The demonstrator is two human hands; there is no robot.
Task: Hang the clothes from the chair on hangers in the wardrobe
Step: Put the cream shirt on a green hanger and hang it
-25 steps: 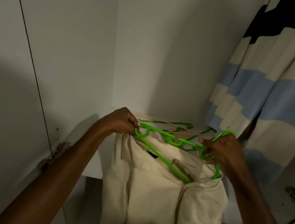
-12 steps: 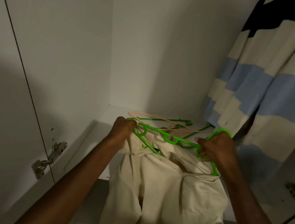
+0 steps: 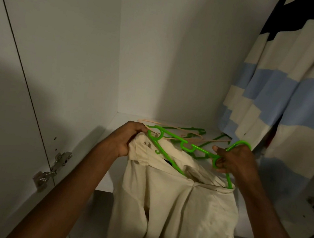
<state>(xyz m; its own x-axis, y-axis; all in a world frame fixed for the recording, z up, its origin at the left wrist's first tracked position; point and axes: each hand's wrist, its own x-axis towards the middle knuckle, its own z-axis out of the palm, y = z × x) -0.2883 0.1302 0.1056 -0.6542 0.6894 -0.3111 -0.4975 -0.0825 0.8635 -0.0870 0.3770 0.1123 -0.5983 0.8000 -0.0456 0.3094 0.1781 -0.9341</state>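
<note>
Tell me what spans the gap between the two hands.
In the head view, the green hanger runs from the left hand to the right hand, with the cream shirt's collar bunched just under it.

Glossy green plastic hanger [image 3: 186,147], matt creased cream cloth shirt [image 3: 175,212], smooth matt white wardrobe panels [image 3: 171,50], shiny metal hinge [image 3: 52,168]

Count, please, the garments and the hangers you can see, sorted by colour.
Cream garment, held by left hand and right hand: 1
Striped garment, hanging: 1
Green hanger in the hands: 1
Loose hangers on shelf, green and peach: overlapping, number unclear
Total countable: 3
</note>
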